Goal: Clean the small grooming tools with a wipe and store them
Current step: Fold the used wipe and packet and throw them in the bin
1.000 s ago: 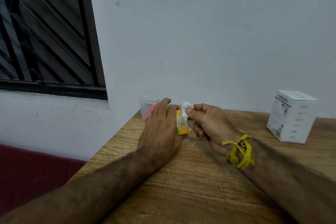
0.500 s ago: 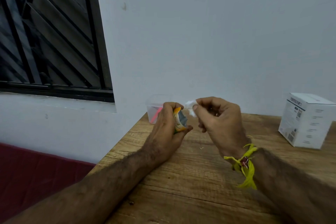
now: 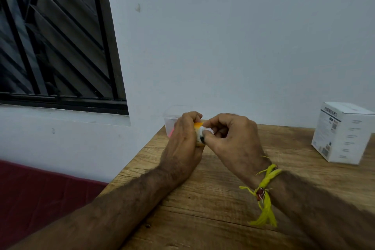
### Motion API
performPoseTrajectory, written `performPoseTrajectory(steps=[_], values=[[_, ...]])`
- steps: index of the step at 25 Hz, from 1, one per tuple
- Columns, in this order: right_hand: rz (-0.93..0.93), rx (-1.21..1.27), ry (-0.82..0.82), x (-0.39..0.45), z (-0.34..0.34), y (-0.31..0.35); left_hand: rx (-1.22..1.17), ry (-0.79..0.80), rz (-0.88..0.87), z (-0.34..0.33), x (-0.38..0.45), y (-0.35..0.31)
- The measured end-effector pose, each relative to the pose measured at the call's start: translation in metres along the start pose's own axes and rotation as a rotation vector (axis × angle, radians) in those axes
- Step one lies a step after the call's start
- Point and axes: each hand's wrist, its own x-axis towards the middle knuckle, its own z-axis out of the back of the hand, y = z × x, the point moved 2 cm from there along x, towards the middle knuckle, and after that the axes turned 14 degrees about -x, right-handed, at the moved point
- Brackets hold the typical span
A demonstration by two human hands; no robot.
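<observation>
Right now the step in hand looks like drawing a wipe out of its packet, and it goes best if the packet is held steady near its mouth while the wipe is pulled slowly and straight, so it comes out whole instead of tearing. The left hand has its fingers curled round a small orange and yellow sachet, gripping it just above the wooden table. The right hand meets it, thumb and forefinger pressed together on a bit of white wipe at the sachet's edge, the other fingers folded in. Behind the left hand a clear plastic container stands at the table's far corner against the wall, something pink inside; whether that is a grooming tool cannot be told. A white printed carton stands well apart to the right.
</observation>
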Motion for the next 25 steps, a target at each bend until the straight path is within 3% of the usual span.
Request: performPoseTrajectory(steps=[6,11,15,18,23,25], values=[[-0.009,0.119,0.003,-0.001,0.002,0.000,0.038,-0.016,0.018,-0.001,0.000,0.004],[-0.028,0.039,0.032,-0.004,-0.005,-0.002,0.099,0.028,-0.042,-0.004,0.000,-0.001],[-0.095,0.220,-0.083,-0.005,-0.003,-0.010,-0.165,-0.005,0.066,-0.003,-0.001,0.001],[-0.067,0.252,-0.163,-0.011,-0.007,-0.014,-0.320,-0.112,0.079,0.002,0.002,0.006],[0.103,0.154,-0.008,-0.022,-0.017,-0.019,-0.270,-0.054,0.056,0.000,0.002,0.008],[0.149,0.082,-0.038,-0.021,-0.017,-0.018,-0.243,-0.054,0.088,0.000,0.002,0.010]])
